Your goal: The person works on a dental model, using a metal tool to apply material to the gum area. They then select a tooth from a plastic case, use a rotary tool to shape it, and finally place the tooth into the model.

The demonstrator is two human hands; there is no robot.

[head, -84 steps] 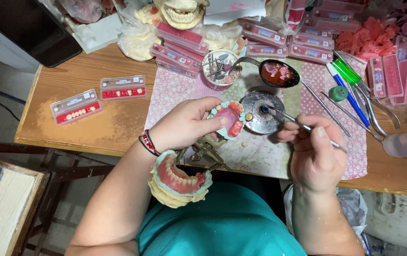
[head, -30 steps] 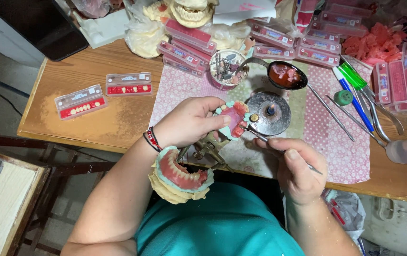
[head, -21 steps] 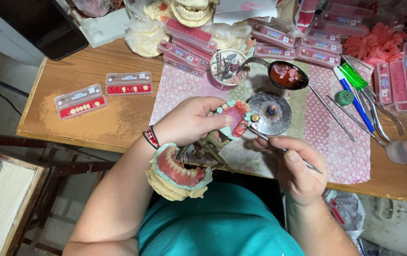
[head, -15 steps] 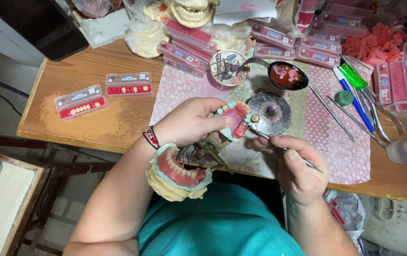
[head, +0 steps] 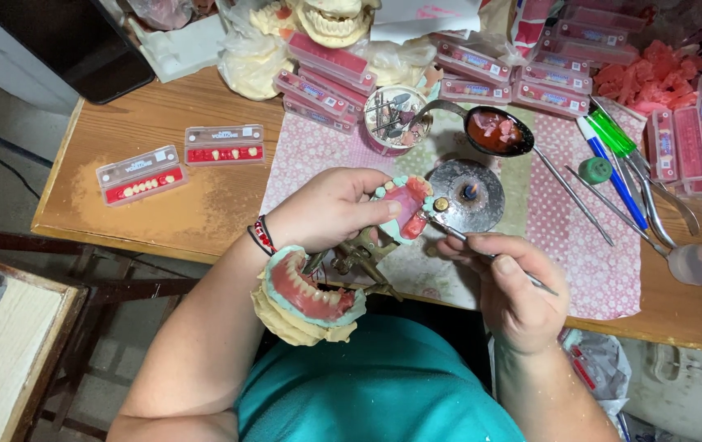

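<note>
Wooden bench: left hand grips pink denture; right hand pinches metal tool against it.

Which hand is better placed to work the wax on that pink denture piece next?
Right. The right hand holds the thin metal tool, tip already at the pink denture piece. The left hand grips that piece, so it is occupied.

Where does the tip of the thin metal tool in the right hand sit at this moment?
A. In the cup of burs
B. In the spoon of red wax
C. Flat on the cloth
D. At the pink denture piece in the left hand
D: the right hand holds the thin metal tool with its tip at the pink denture piece gripped by the left hand.
</note>
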